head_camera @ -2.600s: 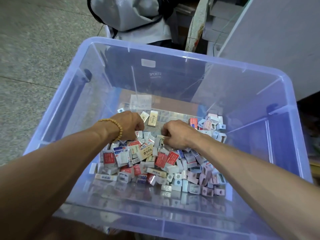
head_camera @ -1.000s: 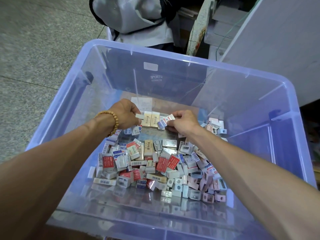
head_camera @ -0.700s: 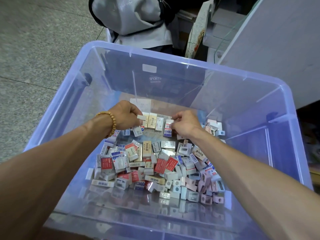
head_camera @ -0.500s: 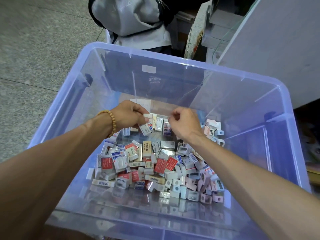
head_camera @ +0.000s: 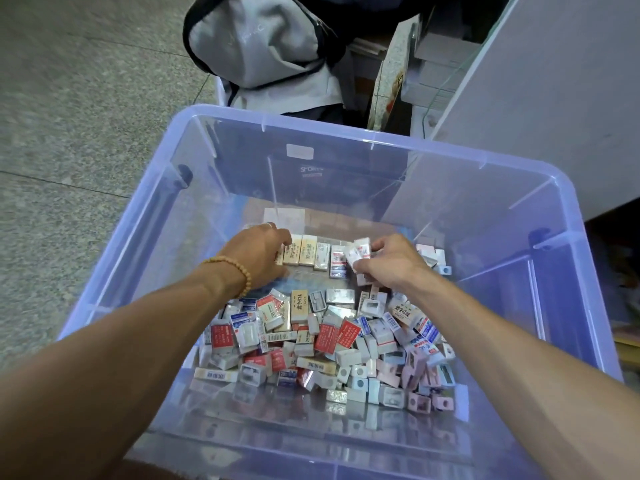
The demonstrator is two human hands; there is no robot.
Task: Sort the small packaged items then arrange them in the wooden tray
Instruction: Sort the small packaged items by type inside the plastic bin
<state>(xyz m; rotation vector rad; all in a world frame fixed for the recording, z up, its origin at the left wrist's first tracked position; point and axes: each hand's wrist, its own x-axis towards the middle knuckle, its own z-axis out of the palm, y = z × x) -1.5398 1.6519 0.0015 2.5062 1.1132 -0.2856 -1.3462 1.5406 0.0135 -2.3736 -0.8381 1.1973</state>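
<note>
1. behind the bin (head_camera: pixel 194 140), a grey backpack (head_camera: pixel 256 46) sits on the speckled stone floor (head_camera: pixel 69 98); a white panel (head_camera: pixel 554 98) leans at the right, with stacked boards (head_camera: pixel 436 71) between them.
2. bin walls are clear, blue-tinted plastic with rounded corners and a small white label (head_camera: pixel 300 152) on the far wall; nothing blocks the view of the contents apart from the two forearms.
3. packets (head_camera: pixel 325 341), small glossy boxes in white, red, tan and pink, lie heaped across the near half of the bin floor.
4. a short row (head_camera: pixel 311 252) of tan and white packets stands side by side at the far end, clear of the heap.
5. left hand (head_camera: pixel 258 254), with a bead bracelet (head_camera: pixel 230 268) on its wrist, has its curled fingertips against the row's left end; whether it grips a packet i cannot tell.
6. right hand (head_camera: pixel 388 261) pinches a few white packets (head_camera: pixel 358 252) just right of the row.
</note>
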